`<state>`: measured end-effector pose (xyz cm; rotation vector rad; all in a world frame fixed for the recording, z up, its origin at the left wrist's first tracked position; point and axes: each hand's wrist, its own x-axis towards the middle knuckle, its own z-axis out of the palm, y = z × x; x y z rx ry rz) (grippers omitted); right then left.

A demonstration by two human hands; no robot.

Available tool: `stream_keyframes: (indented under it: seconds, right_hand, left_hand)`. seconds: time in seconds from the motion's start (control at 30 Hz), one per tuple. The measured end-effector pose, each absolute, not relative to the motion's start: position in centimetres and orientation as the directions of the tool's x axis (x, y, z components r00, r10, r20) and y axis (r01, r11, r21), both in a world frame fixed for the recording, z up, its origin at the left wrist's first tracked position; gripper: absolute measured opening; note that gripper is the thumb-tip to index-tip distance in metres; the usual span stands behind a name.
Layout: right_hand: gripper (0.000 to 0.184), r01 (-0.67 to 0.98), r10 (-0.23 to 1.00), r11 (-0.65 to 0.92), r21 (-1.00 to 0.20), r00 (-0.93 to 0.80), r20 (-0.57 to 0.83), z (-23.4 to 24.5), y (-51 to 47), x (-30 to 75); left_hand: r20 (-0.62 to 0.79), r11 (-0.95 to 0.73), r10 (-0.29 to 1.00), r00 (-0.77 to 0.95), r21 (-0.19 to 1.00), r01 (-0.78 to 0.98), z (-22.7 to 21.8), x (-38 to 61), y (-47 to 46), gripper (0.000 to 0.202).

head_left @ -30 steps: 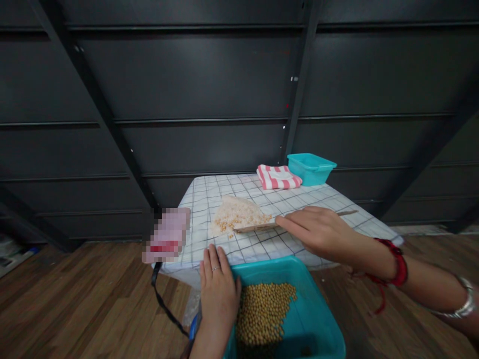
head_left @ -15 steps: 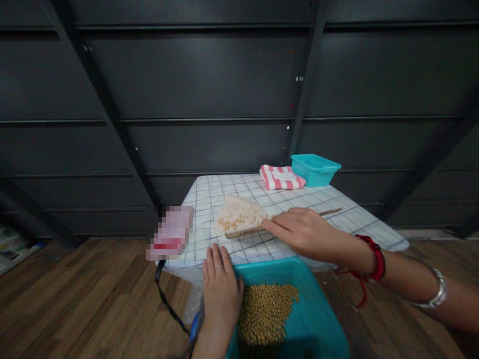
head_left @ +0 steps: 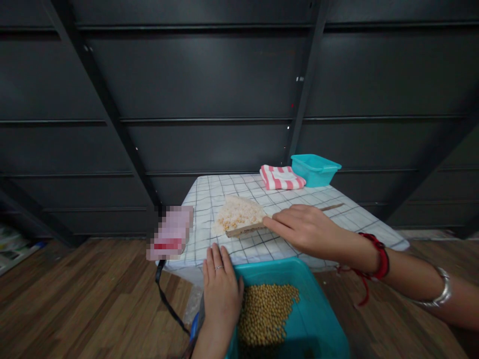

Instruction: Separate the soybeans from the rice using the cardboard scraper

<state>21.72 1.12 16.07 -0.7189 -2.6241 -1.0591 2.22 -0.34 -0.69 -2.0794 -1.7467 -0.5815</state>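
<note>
Head view: right hand [head_left: 305,227] is clamping a flat strip [head_left: 244,230] along the pale heap [head_left: 242,208] at nine o'clock, kernels [head_left: 225,223] apparently still remaining, beans [head_left: 266,314] part-filling the tub [head_left: 316,319] at six o'clock, left hand [head_left: 220,289] resting against it, grip unclear.

Red corded bracelet [head_left: 381,257], loose strings [head_left: 366,294]; silver bangle [head_left: 444,288]; thin silvery ring [head_left: 219,268] on left fingers [head_left: 217,256]

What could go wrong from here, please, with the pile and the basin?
The right hand holds a flat tool at the near edge of the pale pile; a quick stroke might scatter yellow pieces over the checked cloth.
The beans lie toward one side of the teal basin, whose support is out of view; it could tip and spill if the left hand at its rim pushed down.
</note>
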Motion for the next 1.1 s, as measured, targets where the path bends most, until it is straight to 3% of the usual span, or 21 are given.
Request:
stream_keyframes:
  seconds: [0.23, 0.7, 1.1]
  right_hand:
    - [0.023, 0.495, 0.361, 0.647, 0.58, -0.869, 0.339, 15.9, 1.3, 21.5]
    - [0.022, 0.5, 0.365, 0.635, 0.589, -0.866, 0.341, 15.9, 1.7, 21.5]
    - [0.023, 0.506, 0.369, 0.618, 0.602, -0.863, 0.346, 16.0, 1.4, 21.6]
  left_hand:
    - [0.536, -0.21, 0.822, 0.191, -0.026, 0.977, -1.0, 2.0, -0.3, 0.06]
    - [0.522, -0.172, 0.841, 0.143, 0.007, 0.985, -0.5, 2.4, -0.4, 0.052]
    - [0.532, -0.175, 0.828, 0.178, -0.058, 0.983, 0.0, 2.5, -0.5, 0.053]
